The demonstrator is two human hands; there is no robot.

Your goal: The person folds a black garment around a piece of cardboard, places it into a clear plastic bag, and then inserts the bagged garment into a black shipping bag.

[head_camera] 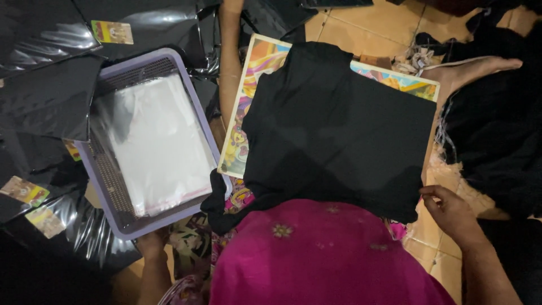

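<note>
A black folded cloth (339, 135) lies flat on a colourful picture board (257, 73) on the floor in front of me. My right hand (449, 212) pinches the cloth's near right corner. My left hand (151, 243) rests at the near rim of a lilac plastic basket (104, 186). Its fingers are hidden under the rim. The basket holds a stack of clear plastic bags (161, 141). My magenta garment (316, 254) covers the near edge of the cloth.
Shiny black plastic packets (51, 96) with small coloured cards (113, 31) lie left of and behind the basket. A bare foot (474, 70) and a pile of dark cloth (502, 130) are on the right. The floor is orange tile (372, 22).
</note>
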